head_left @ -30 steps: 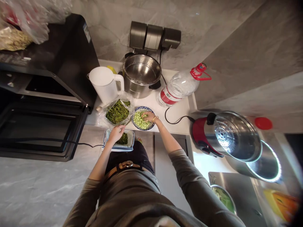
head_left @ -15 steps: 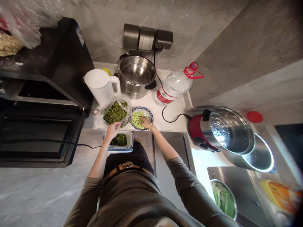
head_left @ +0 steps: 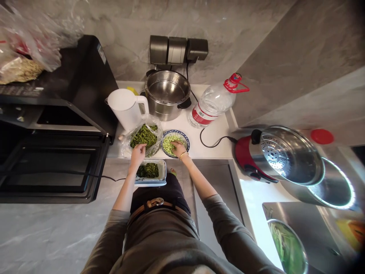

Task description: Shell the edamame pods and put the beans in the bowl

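Note:
My left hand [head_left: 138, 153] is at the near edge of a clear plastic bag [head_left: 156, 128] of green soybean pods [head_left: 144, 135]. Its fingers are pinched together; whatever they hold is too small to make out. My right hand [head_left: 179, 149] reaches over a blue-rimmed bowl [head_left: 186, 137] of shelled green beans [head_left: 169, 142]. Those fingers are stretched out, their tips on the beans and partly hidden. Below my left hand, a lined rectangular container [head_left: 163, 171] holds darker green pods or shells [head_left: 147, 170].
Behind the bag and bowl stand a white pitcher [head_left: 124, 104], a steel pot [head_left: 167, 108] and a large water bottle [head_left: 212, 104]. An oven door [head_left: 57, 167] hangs open at left. A red electric cooker [head_left: 248, 156] and a sink [head_left: 310, 228] are at right.
The whole view has shifted a little, moving the scene rightward. My left hand now sits slightly closer to the pods, while my right hand stays at the bowl.

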The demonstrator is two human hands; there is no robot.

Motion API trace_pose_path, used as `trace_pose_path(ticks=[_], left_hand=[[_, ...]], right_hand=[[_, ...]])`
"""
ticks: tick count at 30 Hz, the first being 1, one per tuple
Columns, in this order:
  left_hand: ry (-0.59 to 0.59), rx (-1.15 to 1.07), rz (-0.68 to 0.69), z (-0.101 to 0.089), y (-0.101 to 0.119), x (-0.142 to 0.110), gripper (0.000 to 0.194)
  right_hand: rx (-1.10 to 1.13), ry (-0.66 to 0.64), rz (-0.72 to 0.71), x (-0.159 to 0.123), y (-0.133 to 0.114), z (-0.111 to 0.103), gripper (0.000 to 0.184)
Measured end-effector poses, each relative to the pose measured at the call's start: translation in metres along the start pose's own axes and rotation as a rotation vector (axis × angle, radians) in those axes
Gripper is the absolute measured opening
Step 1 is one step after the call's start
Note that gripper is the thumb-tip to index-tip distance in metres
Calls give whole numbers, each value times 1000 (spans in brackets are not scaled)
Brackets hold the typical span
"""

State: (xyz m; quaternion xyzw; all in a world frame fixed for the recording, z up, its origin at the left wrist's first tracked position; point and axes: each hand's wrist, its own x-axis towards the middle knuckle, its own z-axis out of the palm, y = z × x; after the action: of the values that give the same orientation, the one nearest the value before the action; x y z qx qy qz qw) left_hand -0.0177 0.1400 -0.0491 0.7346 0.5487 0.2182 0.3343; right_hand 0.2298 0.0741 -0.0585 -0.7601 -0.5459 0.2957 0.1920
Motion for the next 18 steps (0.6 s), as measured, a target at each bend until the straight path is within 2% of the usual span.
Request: trace_pose_path(ticks=[3, 5, 8, 10, 13, 15, 18], left_hand=[[-56, 114, -23, 6, -5, 2, 36], [-150, 130, -20, 13, -6, 0, 36], [-241, 137, 12, 19, -3, -1, 33], [-221, 166, 10, 17, 0, 4, 33], [-114, 230, -18, 10, 3, 22, 40], [-59, 272, -37, 5, 2, 36, 46], [-54, 357, -67, 2, -1, 54, 50]], right_hand=[[118, 81, -52, -4, -17, 3, 42], [338, 93, -140, -2, -37, 12, 38], [630, -80, -243, 14, -68, 29, 43], [619, -70, -195, 29, -83, 37, 50], [462, 88, -37, 45, -91, 40, 61], [385, 161, 49, 46, -90, 40, 65], [350, 205, 114, 37, -88, 40, 68]])
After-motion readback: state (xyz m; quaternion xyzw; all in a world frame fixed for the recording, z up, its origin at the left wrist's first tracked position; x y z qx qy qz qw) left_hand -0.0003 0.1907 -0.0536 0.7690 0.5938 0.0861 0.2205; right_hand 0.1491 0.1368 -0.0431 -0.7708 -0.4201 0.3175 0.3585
